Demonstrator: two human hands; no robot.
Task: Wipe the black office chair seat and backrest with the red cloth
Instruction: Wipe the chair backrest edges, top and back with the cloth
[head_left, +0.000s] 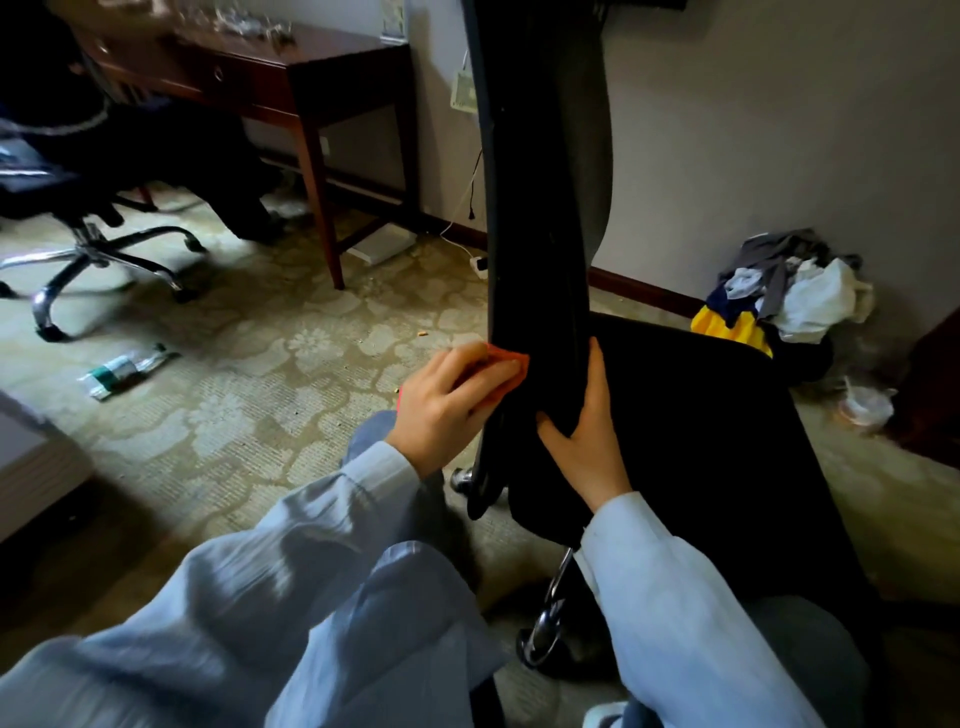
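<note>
The left hand curls its fingers over the small red cloth and presses it on the left edge of the tall black chair backrest, low down. The right hand lies on the other side, with fingers straight along the right edge and the thumb on the near face. The flat black chair seat extends to the right, with a pile of clothes near its far edge, while on the left the pale patterned carpet is open up to the dark wooden desk.
</note>
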